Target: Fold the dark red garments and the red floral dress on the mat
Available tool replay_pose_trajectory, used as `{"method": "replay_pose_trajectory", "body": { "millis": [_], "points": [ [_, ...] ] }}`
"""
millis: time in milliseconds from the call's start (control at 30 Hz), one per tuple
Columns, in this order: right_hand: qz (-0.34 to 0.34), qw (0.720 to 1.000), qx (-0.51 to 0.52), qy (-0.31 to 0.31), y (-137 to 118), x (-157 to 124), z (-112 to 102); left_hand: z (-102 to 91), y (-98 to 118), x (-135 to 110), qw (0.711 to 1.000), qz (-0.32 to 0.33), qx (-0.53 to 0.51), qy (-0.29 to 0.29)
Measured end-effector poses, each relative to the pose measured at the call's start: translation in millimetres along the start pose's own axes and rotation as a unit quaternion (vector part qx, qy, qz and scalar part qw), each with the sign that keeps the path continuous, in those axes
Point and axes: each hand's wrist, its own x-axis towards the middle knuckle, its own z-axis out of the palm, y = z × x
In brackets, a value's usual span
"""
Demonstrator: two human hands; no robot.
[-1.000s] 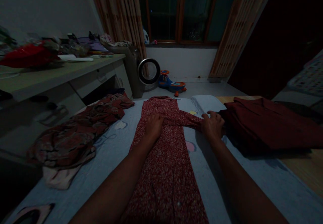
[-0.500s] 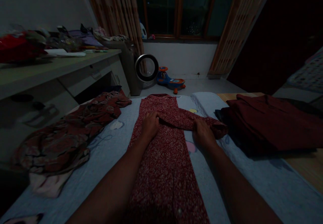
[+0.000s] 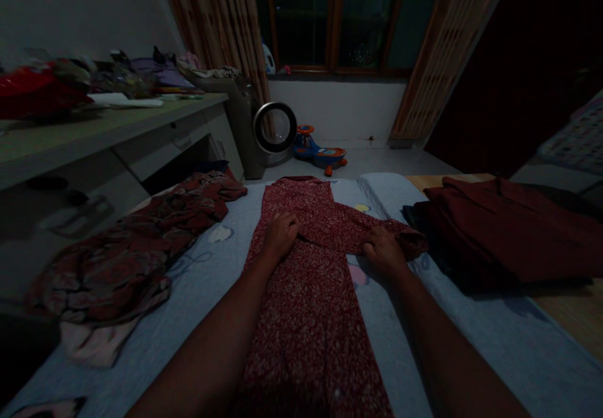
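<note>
A red flowered garment (image 3: 311,305) lies lengthwise on a pale blue sheet (image 3: 211,280) before me. One sleeve (image 3: 348,223) stretches out to the right across the sheet. My left hand (image 3: 279,235) rests on the garment's chest, fingers curled and pressing down. My right hand (image 3: 384,250) pinches the sleeve near its cuff, fingers closed on the cloth. The room is dim, and fine detail of the fingers is hard to read.
A crumpled dark red patterned garment (image 3: 127,261) lies at the left of the sheet. A folded maroon cloth (image 3: 509,230) lies at the right. A cluttered desk (image 3: 103,129) stands at the left. A round fan (image 3: 276,128) and a ride-on toy (image 3: 320,151) stand on the floor beyond.
My right hand has moved left along the sleeve and closer to me, away from the maroon cloth, and the sleeve end now bunches up. My left hand stays on the chest.
</note>
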Motion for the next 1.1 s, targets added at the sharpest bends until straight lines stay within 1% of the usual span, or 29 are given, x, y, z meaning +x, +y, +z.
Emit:
{"method": "replay_pose_trajectory", "body": {
  "millis": [67, 100, 167, 233, 300, 367, 467, 500, 567, 633, 700, 767, 833, 933, 1000, 1033, 1100],
  "points": [
    [0.006, 1.000, 0.011, -0.010, 0.3, -0.4, -0.9, -0.5, -1.4, -0.6, 0.999, -0.012, -0.032, -0.010],
    [0.012, 1.000, 0.020, -0.003, 0.3, -0.1, -1.0, -0.3, -1.9, -0.9, 0.998, -0.019, -0.052, -0.003],
    [0.024, 0.998, 0.042, 0.027, -0.4, 1.5, -0.4, 0.5, -3.2, -0.8, 0.996, -0.032, -0.080, 0.031],
    [0.034, 0.996, 0.057, 0.055, -1.9, 4.0, 1.2, 2.0, -6.3, -0.1, 0.993, -0.042, -0.082, 0.068],
    [0.037, 0.996, 0.057, 0.058, -3.8, 7.1, 2.9, 4.0, -11.5, 1.1, 0.993, -0.058, -0.067, 0.081],
    [0.049, 0.998, 0.026, 0.023, -5.9, 11.0, 3.2, 6.3, -17.4, 2.0, 0.994, -0.075, -0.041, 0.061],
    [0.098, 0.992, -0.059, -0.053, -10.2, 20.5, -1.3, 9.0, -22.6, 2.3, 0.996, -0.087, -0.018, 0.006],
    [0.116, 0.987, -0.085, -0.070, -12.5, 25.1, -3.9, 9.2, -22.7, 2.3, 0.996, -0.091, -0.022, -0.002],
    [0.135, 0.980, -0.118, -0.081, -19.0, 36.3, -8.6, 8.1, -21.0, 2.5, 0.994, -0.102, -0.044, 0.015],
    [0.118, 0.984, -0.115, -0.072, -27.5, 48.3, -10.2, 4.8, -19.7, 3.0, 0.989, -0.116, -0.075, 0.059],
    [0.067, 0.993, -0.078, -0.063, -35.5, 58.1, -6.3, -0.1, -22.2, 3.7, 0.982, -0.128, -0.098, 0.102],
    [0.020, 0.996, -0.044, -0.080, -39.7, 63.3, 2.9, -5.3, -29.5, 4.4, 0.978, -0.142, -0.095, 0.122],
    [0.011, 0.993, -0.038, -0.107, -37.8, 63.6, 14.7, -9.5, -39.8, 4.6, 0.979, -0.162, -0.060, 0.107],
    [0.029, 0.990, -0.053, -0.124, -24.9, 60.3, 28.0, -12.6, -52.0, 3.6, 0.983, -0.179, 0.019, 0.034],
    [0.044, 0.989, -0.063, -0.124, -15.3, 60.0, 30.2, -12.5, -54.3, 2.1, 0.983, -0.171, 0.063, -0.009],
    [0.063, 0.988, -0.071, -0.124, -12.2, 61.2, 29.5, -12.0, -53.9, 1.2, 0.983, -0.163, 0.082, -0.023],
    [0.123, 0.981, -0.094, -0.114, -12.3, 66.5, 26.5, -10.6, -51.6, -0.4, 0.982, -0.148, 0.114, -0.039]
  ]
}}
